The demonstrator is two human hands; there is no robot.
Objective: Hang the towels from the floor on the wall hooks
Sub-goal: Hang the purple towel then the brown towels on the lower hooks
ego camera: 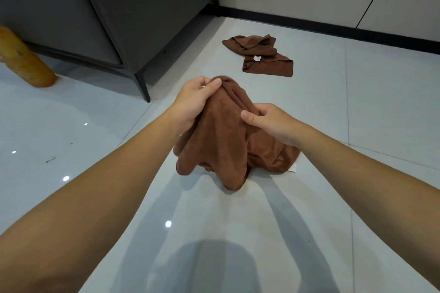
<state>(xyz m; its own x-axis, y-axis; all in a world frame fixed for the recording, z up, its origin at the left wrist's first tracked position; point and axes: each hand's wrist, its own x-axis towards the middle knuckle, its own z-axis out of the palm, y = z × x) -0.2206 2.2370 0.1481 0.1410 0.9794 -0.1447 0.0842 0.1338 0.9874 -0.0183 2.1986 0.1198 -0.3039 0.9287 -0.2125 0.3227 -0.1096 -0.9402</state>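
Brown terry bunches at frame centre: your left hand [197,100] grips the peak of the towel [221,147], your right hand [269,121] pinches a fold beside it, hem on the floor [369,126]. Find one edge before lifting. Mind the sofa leg [142,88] at left; open floor right, second towel [258,54] upper centre-right.
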